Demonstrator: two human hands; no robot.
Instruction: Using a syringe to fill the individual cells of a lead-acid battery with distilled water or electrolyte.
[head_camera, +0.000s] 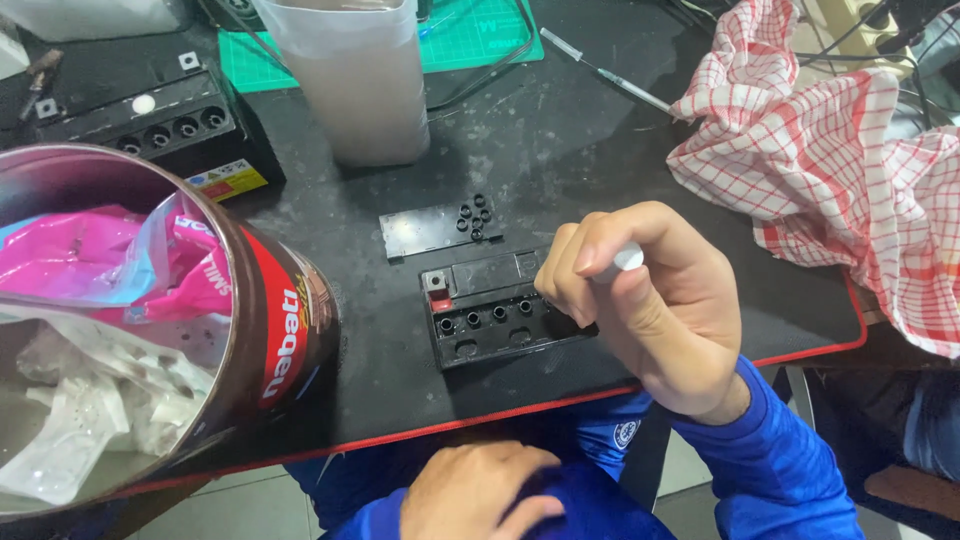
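My right hand (645, 300) is closed around a thin white rod-like tool (625, 260), with its tip end hidden behind the fingers. The hand hovers over the right end of a small black battery (490, 310) whose top shows a row of round open cell holes. Just behind the battery lies its flat black cover strip (425, 230) with several small black caps (475, 215) on it. My left hand (480, 490) rests on my blue-clad lap below the table edge, holding nothing.
A round tin (285, 330) stuffed with pink and white plastic wrappers stands at the left. A second black battery (160, 120) sits far left, a translucent plastic container (355, 80) behind centre, a red-checked cloth (830, 160) at right. The black mat (560, 150) has a red edge.
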